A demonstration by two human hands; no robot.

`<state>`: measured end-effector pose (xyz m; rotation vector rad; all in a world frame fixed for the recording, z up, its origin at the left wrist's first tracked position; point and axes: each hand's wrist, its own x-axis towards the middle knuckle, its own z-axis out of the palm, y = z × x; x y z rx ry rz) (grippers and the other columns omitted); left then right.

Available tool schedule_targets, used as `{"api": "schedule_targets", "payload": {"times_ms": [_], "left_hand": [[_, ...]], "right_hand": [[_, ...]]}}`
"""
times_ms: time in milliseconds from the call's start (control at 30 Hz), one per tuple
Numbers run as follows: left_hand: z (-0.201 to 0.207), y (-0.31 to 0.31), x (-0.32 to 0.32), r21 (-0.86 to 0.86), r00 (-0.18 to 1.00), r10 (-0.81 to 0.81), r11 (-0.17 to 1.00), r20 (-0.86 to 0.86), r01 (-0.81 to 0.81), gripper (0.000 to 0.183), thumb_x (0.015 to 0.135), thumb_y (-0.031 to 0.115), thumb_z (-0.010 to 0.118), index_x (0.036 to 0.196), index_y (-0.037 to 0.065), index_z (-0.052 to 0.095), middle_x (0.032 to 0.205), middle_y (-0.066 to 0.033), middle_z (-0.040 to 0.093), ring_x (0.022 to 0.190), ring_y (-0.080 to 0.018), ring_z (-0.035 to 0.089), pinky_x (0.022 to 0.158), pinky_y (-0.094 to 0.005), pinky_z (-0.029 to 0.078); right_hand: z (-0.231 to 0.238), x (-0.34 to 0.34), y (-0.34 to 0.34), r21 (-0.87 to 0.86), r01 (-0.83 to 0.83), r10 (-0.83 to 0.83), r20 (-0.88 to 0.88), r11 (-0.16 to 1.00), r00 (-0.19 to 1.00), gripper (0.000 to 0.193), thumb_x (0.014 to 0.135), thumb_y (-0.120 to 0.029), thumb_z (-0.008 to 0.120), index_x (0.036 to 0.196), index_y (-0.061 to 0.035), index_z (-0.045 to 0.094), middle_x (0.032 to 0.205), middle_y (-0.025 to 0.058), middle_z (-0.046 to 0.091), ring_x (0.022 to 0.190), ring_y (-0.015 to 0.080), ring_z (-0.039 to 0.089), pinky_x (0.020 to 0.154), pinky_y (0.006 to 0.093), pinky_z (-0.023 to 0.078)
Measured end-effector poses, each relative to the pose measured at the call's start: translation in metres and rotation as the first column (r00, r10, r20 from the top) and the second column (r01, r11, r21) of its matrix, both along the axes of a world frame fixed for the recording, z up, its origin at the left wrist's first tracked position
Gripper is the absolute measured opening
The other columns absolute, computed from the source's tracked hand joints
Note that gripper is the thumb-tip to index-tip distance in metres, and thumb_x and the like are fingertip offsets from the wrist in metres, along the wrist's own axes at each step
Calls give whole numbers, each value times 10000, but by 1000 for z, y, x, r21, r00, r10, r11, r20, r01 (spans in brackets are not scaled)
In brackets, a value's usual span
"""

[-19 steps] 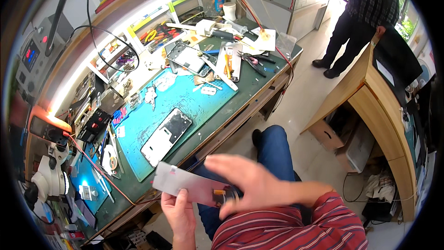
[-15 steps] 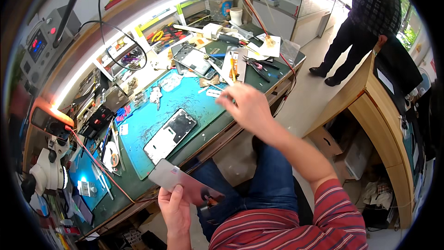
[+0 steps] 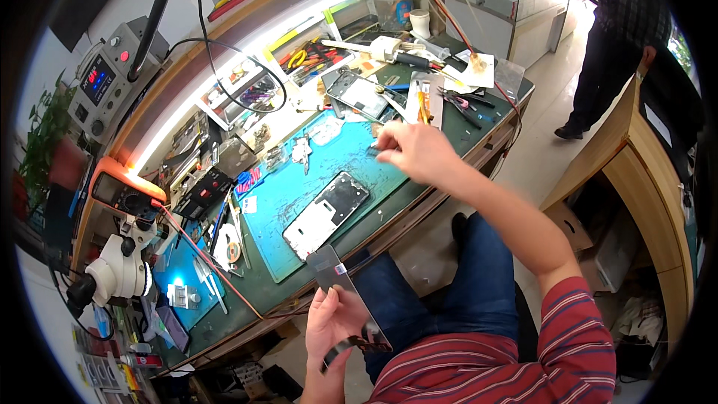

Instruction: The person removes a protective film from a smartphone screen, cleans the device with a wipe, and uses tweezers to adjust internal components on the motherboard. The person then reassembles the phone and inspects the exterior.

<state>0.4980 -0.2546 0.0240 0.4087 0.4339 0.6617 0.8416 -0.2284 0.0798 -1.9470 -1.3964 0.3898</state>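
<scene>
My left hand (image 3: 329, 322) grips a thin phone screen (image 3: 357, 301) by its edge, just off the bench's front edge above my lap. A dark ribbon cable (image 3: 338, 350) curls from the screen's lower end. Over the right part of the blue mat (image 3: 265, 206), my right hand (image 3: 420, 151) has its fingers curled together. Whatever lies between those fingertips is too small to make out. Between my hands, a black and silver phone frame (image 3: 327, 213) lies on the mat. Beyond my right hand are an opened phone (image 3: 360, 94) and several pliers (image 3: 464, 109).
A white microscope (image 3: 120, 266) and an orange multimeter (image 3: 123, 187) stand at the left. Red cables hang over the bench's right end and front left. Tools crowd the lit back shelf (image 3: 224, 90). A person (image 3: 617, 38) stands at the far right, near a wooden desk (image 3: 636, 157).
The view has shifted, so the bench sits further right. The phone screen has turned steeper in my left hand, and its ribbon cable now shows. My right hand's fingers look more curled.
</scene>
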Motion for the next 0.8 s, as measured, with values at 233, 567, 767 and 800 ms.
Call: {"api": "schedule_targets", "payload": {"times_ms": [233,567,767,800], "left_hand": [[21,-10,15,-38,989,-108,994,-101,105,228,1079,230,610,1239,72,647,1095,-7,618,913,-155,485,764,-296,428],[19,-12,14,-97,974,-210,971,90,218,241,1103,220,555,1271,76,650,1028,9,583,867,-121,457,745,-268,407],[24,-13,16,-113,977,-208,971,49,213,247,1109,219,537,1273,74,651,1017,10,578,862,-119,462,740,-263,408],[23,-13,15,-116,976,-209,970,56,214,246,1109,218,538,1273,74,651,1017,10,579,862,-119,462,739,-263,408]], "right_hand": [[7,-94,-77,389,-284,479,-761,876,438,203,1002,-49,733,1196,1,702,1029,38,743,911,85,708,766,222,560],[-2,-106,-80,436,-227,491,-759,871,428,174,979,-55,759,1130,2,693,1001,53,759,896,95,731,787,240,592],[2,-107,-84,431,-240,490,-699,870,522,169,975,-57,769,1120,-4,701,999,55,767,894,102,748,756,231,575],[2,-108,-85,431,-238,488,-691,870,533,167,974,-58,770,1117,-5,702,996,54,769,892,101,749,752,230,574]]}}
